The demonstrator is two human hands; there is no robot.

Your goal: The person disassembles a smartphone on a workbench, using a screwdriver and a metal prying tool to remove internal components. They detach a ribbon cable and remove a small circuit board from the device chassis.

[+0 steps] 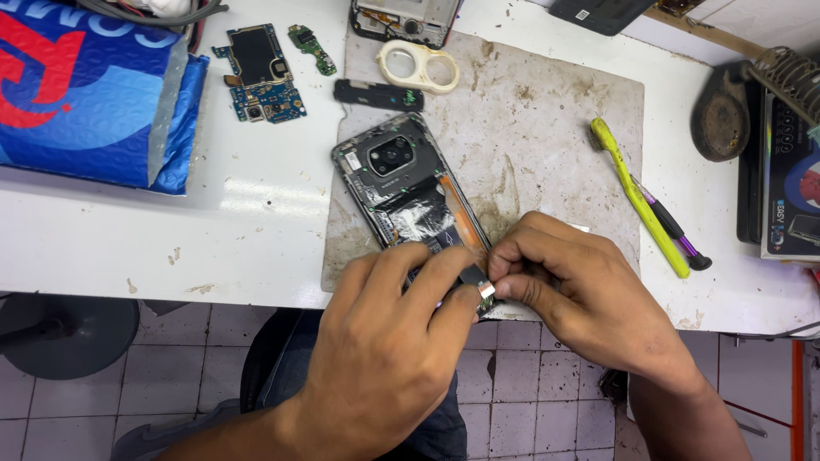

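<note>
An opened phone (pixel 400 189), back cover off, lies at a slant on a stained grey work mat (pixel 547 128), its camera block toward the far side. My left hand (pixel 384 341) covers the phone's near end. My right hand (pixel 581 294) meets it from the right. Thumbs and forefingers of both hands pinch a small dark part with a metal end (pixel 478 282) at the phone's lower edge. Which hand carries the part cannot be told.
A blue circuit board (pixel 260 72) and a small green board (pixel 311 48) lie on the white table beside a blue padded envelope (pixel 85 94). A white plastic frame (pixel 418 67), black strip (pixel 377 95), yellow tool (pixel 636 196), purple-tipped tool (pixel 679 235) and soldering stand (pixel 781 77) surround the mat.
</note>
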